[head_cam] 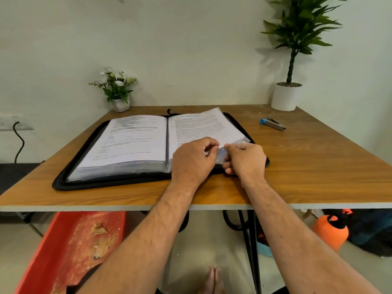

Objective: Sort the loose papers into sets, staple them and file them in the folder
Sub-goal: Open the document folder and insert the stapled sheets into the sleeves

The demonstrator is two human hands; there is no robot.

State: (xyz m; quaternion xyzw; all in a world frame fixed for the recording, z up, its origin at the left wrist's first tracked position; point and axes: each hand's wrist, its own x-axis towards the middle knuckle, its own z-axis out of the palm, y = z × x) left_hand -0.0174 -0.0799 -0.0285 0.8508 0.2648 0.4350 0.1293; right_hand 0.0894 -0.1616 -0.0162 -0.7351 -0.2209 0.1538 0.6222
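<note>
A black zip folder (63, 177) lies open on the wooden table (318, 166), with printed sheets in clear sleeves on both sides. A printed paper set (203, 126) lies tilted over the right-hand page, its near end at a clear plastic sleeve (221, 154). My left hand (191, 162) pinches the near edge of the sleeve, fingers curled. My right hand (246, 160) grips the same sleeve edge from the right, thumb on top. A blue and silver stapler (273, 123) lies apart at the back right of the table.
A small white flower pot (119, 103) stands at the back left and a tall potted plant (286, 96) at the back right corner. Under the table are a red bin (70, 247), black table legs (251, 240) and an orange container (329, 232).
</note>
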